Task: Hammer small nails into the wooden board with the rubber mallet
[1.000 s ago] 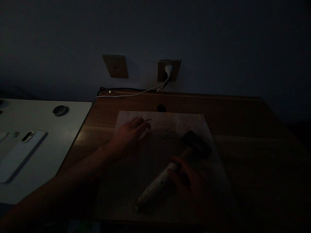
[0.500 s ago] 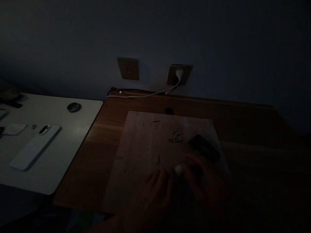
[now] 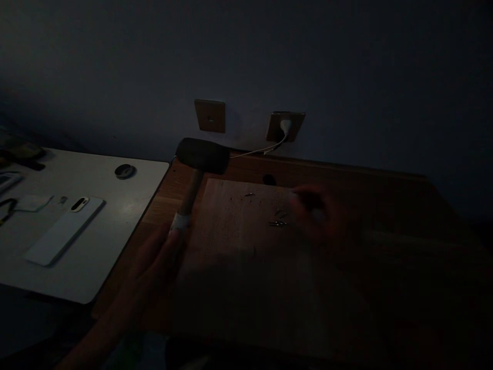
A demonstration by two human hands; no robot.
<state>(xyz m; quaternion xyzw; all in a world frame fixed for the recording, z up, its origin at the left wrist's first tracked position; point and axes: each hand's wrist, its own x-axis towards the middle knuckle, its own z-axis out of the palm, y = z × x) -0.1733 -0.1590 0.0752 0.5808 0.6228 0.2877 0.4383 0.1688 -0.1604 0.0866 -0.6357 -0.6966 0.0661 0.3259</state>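
My left hand (image 3: 164,252) is wrapped round the handle of a mallet, below a band of white tape. The dark mallet head (image 3: 203,155) is raised at the board's far left corner. My right hand (image 3: 318,213) is over the right side of the pale wooden board (image 3: 231,267), fingers curled in and blurred. A pale spot shows among them, but I cannot make out what they hold. Near that hand lies a small cluster of metal nails or screws (image 3: 278,223). A single one (image 3: 249,194) lies near the board's far edge, and another (image 3: 254,251) shows faintly nearer me.
The board rests on a brown wooden table (image 3: 154,208). On the white table (image 3: 103,231) at the left are a white phone (image 3: 65,231) and a round dark ring (image 3: 125,171). A plug with a cable (image 3: 285,126) sits in the wall socket. The light is very dim.
The mallet, which lay across the board at the right, is now lifted in my left hand at the left. My right hand has moved away from its handle, up and to the right.
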